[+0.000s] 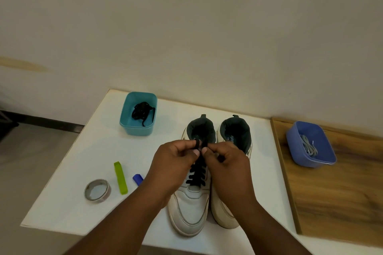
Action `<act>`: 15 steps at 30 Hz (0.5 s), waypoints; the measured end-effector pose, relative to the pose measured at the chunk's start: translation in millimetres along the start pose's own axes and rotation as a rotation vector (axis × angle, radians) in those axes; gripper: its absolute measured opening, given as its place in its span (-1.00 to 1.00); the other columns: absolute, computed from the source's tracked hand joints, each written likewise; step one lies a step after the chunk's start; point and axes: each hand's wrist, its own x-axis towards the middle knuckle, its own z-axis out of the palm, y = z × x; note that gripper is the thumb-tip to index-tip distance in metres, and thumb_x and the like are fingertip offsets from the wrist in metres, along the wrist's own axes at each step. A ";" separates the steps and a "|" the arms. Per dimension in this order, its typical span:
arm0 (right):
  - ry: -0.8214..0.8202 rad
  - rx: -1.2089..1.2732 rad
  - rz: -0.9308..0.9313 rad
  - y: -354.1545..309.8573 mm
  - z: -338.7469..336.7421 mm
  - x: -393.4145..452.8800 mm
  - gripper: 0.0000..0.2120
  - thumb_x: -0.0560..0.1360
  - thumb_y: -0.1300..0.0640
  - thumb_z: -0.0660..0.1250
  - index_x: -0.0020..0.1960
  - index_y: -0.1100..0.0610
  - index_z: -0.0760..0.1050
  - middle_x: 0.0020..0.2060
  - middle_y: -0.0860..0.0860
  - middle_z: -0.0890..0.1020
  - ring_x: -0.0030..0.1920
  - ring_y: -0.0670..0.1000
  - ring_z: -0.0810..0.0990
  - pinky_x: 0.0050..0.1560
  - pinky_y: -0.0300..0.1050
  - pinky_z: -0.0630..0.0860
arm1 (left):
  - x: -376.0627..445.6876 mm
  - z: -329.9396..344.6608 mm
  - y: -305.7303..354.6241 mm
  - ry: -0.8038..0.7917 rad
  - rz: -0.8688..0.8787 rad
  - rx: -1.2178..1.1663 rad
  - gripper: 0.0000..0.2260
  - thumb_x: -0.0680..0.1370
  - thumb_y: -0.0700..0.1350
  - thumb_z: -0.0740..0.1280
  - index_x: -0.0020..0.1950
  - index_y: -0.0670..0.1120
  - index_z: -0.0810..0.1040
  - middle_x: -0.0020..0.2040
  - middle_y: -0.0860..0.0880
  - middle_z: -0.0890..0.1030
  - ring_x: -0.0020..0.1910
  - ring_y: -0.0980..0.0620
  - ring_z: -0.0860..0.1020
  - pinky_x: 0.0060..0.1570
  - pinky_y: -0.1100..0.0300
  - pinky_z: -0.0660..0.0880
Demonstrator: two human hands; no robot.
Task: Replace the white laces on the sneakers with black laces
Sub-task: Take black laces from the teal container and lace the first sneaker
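Item: pair of white sneakers, side by side on the white table (87,151), toes toward us.

Left sneaker (191,203): black lace (196,174) threaded across the eyelet rows we can see; our left hand (176,163) and right hand (226,163) meet above its tongue, fingers and thumbs curled, pinching the lace ends (198,144) between them; we judge this to be the tying or final tightening, so this shoe is nearly done.

Right sneaker (232,172): no lace visible at the open collar; its eyelet area is hidden behind our right hand, so we cannot tell its state for certain; we judge it unlaced and waiting.

Teal tub (126,124), far left of the table: holds a bundle of black lace (143,113), presumably the second one, unused.

Blue tub (296,155), on the wooden surface (342,203) to the right: holds a pale lace (308,147), apparently removed.

Sundries left of the sneakers: roll of tape (97,190); green strip (120,178); small blue object (137,179), partly hidden.

Remaining, by our reckoning: finish the left knot; lace the right sneaker.
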 end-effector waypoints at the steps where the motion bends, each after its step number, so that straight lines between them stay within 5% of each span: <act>1: -0.006 0.006 0.002 -0.1 -0.6 0.5 -0.84 0.59 0.10 0.40 -0.07 -0.15 0.67 -0.16 -0.15 0.62 -0.14 -0.15 0.59 -0.15 -0.33 0.48 | -0.1 0.7 -0.6 0.030 0.009 0.004 -0.78 0.58 -0.19 0.41 0.19 0.04 0.66 -0.05 0.16 0.72 -0.04 0.28 0.66 -0.09 0.45 0.54; 6: -0.061 -0.080 -0.053 4.9 0.1 -2.2 -0.88 0.59 0.10 0.40 -0.01 -0.09 0.68 -0.16 -0.16 0.60 -0.13 -0.14 0.57 -0.12 -0.19 0.52 | -0.5 7.1 -0.3 0.177 0.023 0.029 -0.84 0.57 0.02 0.41 0.14 0.09 0.67 -0.11 0.18 0.70 -0.12 0.34 0.64 -0.21 0.50 0.48; 10: -0.058 -0.093 -0.064 6.2 0.0 -1.6 -0.88 0.59 0.10 0.40 0.01 -0.07 0.69 -0.16 -0.19 0.59 -0.11 -0.15 0.57 -0.11 -0.24 0.48 | -4.7 11.1 4.0 0.140 0.021 0.034 -0.84 0.67 -0.02 0.26 0.15 0.20 0.59 -0.04 0.25 0.63 -0.09 0.29 0.60 -0.29 0.57 0.42; 15: -0.050 -0.065 -0.046 6.0 -0.2 -0.6 -0.86 0.59 0.11 0.40 0.00 -0.11 0.68 -0.14 -0.19 0.60 -0.09 -0.16 0.57 -0.07 -0.15 0.54 | -4.0 10.4 3.0 0.112 0.007 0.138 -0.63 0.70 -0.13 0.19 0.46 0.20 0.44 0.15 0.10 0.66 0.11 0.15 0.61 0.05 0.29 0.52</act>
